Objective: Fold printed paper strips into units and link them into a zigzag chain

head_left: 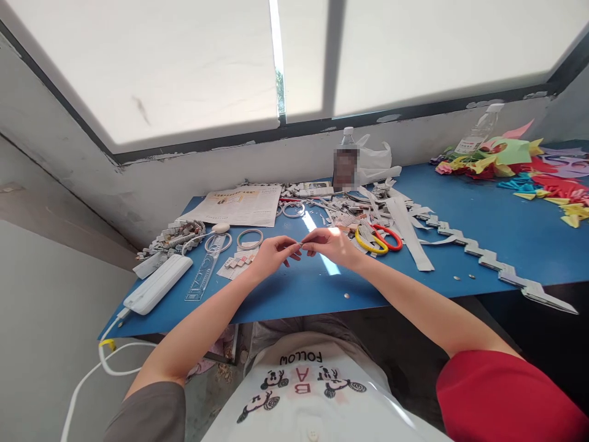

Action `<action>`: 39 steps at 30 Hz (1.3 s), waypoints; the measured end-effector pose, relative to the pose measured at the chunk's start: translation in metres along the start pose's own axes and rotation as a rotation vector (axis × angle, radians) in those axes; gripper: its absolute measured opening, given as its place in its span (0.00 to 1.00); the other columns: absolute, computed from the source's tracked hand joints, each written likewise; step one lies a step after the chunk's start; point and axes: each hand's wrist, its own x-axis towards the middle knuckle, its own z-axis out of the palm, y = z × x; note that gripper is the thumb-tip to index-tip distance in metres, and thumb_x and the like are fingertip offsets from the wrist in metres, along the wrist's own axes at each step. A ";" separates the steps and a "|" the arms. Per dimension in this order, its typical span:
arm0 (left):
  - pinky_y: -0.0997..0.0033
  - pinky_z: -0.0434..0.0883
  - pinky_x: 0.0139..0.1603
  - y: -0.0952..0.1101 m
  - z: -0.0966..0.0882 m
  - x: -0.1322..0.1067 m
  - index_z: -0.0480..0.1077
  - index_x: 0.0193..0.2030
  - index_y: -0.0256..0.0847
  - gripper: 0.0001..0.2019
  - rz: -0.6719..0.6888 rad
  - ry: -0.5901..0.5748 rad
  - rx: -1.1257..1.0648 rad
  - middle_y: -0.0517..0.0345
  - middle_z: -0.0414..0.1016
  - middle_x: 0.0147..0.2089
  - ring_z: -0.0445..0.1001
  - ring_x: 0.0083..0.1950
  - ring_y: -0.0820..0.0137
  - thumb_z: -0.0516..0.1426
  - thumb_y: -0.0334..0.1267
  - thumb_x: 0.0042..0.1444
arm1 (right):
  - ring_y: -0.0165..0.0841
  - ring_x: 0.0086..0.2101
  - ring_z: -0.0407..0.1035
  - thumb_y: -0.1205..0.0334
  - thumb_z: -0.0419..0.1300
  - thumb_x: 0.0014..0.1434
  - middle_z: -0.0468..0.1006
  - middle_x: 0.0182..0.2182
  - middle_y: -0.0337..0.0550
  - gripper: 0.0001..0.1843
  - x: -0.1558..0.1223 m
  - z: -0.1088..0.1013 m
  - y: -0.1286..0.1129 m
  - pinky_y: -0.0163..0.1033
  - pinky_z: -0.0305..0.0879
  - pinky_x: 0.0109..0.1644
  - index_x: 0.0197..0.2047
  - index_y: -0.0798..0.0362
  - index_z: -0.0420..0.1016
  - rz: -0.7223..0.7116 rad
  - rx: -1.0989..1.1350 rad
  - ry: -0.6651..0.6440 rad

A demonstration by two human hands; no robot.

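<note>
My left hand [272, 254] and my right hand [332, 247] meet above the blue table, thumbs and index fingers pinched tip to tip. Between the fingertips is a small, thin, pale piece, too small to make out. Left of my left hand, a short zigzag of folded paper links [240, 260] lies on a sheet of paper. A roll of tape [250, 231] rests just behind it. To the right of my right hand lie scissors [380, 244] with red and yellow handles, beside a heap of cut paper strips [350, 213].
A newspaper [239, 205] lies at the back left. In front of it are a clear ruler [205, 270] and a white power strip [159, 285]. A long folded-paper chain [488, 258] runs to the right edge. Bottles [348, 141] and coloured paper [510, 156] stand farther back.
</note>
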 end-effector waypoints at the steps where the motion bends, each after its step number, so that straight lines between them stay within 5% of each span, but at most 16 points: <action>1: 0.69 0.70 0.27 0.001 0.000 -0.001 0.73 0.36 0.38 0.19 0.006 0.000 0.011 0.50 0.79 0.32 0.79 0.36 0.61 0.59 0.54 0.53 | 0.33 0.28 0.73 0.55 0.68 0.48 0.78 0.25 0.41 0.12 0.000 0.000 0.000 0.40 0.72 0.36 0.32 0.55 0.78 0.006 -0.013 -0.009; 11: 0.72 0.66 0.29 0.010 -0.005 -0.003 0.71 0.28 0.39 0.13 0.015 -0.059 0.085 0.59 0.70 0.23 0.68 0.26 0.72 0.59 0.47 0.53 | 0.31 0.24 0.71 0.54 0.64 0.54 0.76 0.21 0.39 0.12 -0.004 0.001 0.001 0.36 0.68 0.30 0.30 0.54 0.74 0.011 -0.175 -0.158; 14: 0.71 0.68 0.33 0.018 -0.025 -0.003 0.74 0.33 0.39 0.16 -0.018 -0.201 0.244 0.54 0.77 0.30 0.72 0.32 0.68 0.57 0.52 0.55 | 0.31 0.25 0.71 0.51 0.64 0.54 0.77 0.23 0.41 0.14 -0.004 0.001 0.003 0.37 0.69 0.31 0.31 0.55 0.74 0.022 -0.167 -0.156; 19: 0.69 0.66 0.29 0.022 -0.076 -0.008 0.75 0.43 0.43 0.21 -0.209 0.012 0.693 0.51 0.79 0.44 0.75 0.37 0.62 0.54 0.56 0.56 | 0.31 0.26 0.72 0.47 0.61 0.57 0.77 0.26 0.42 0.20 0.002 -0.004 0.007 0.36 0.70 0.31 0.43 0.55 0.75 0.061 -0.194 -0.165; 22: 0.70 0.68 0.31 0.013 -0.091 -0.009 0.75 0.41 0.41 0.20 -0.350 -0.087 0.766 0.49 0.78 0.44 0.76 0.40 0.59 0.58 0.55 0.51 | 0.31 0.26 0.72 0.48 0.60 0.58 0.78 0.27 0.42 0.21 0.003 -0.006 0.009 0.35 0.70 0.30 0.48 0.54 0.74 0.069 -0.211 -0.215; 25: 0.70 0.69 0.35 0.004 -0.090 -0.007 0.75 0.43 0.43 0.19 -0.356 -0.219 0.803 0.50 0.76 0.49 0.75 0.45 0.58 0.62 0.50 0.46 | 0.30 0.26 0.72 0.48 0.60 0.58 0.79 0.28 0.43 0.21 0.003 -0.006 0.012 0.35 0.71 0.30 0.49 0.54 0.74 0.075 -0.206 -0.261; 29: 0.68 0.68 0.38 -0.002 -0.085 -0.004 0.75 0.41 0.42 0.16 -0.308 -0.245 0.867 0.50 0.75 0.47 0.74 0.45 0.58 0.61 0.43 0.44 | 0.30 0.25 0.73 0.50 0.60 0.58 0.79 0.29 0.43 0.19 0.004 -0.005 0.018 0.34 0.72 0.27 0.47 0.54 0.74 0.089 -0.175 -0.321; 39: 0.70 0.69 0.32 -0.001 -0.078 -0.004 0.71 0.47 0.45 0.15 -0.142 -0.025 0.530 0.53 0.75 0.40 0.74 0.39 0.63 0.59 0.43 0.52 | 0.31 0.26 0.74 0.63 0.63 0.54 0.77 0.27 0.42 0.07 0.001 0.000 0.007 0.33 0.72 0.25 0.36 0.55 0.69 0.156 -0.130 -0.275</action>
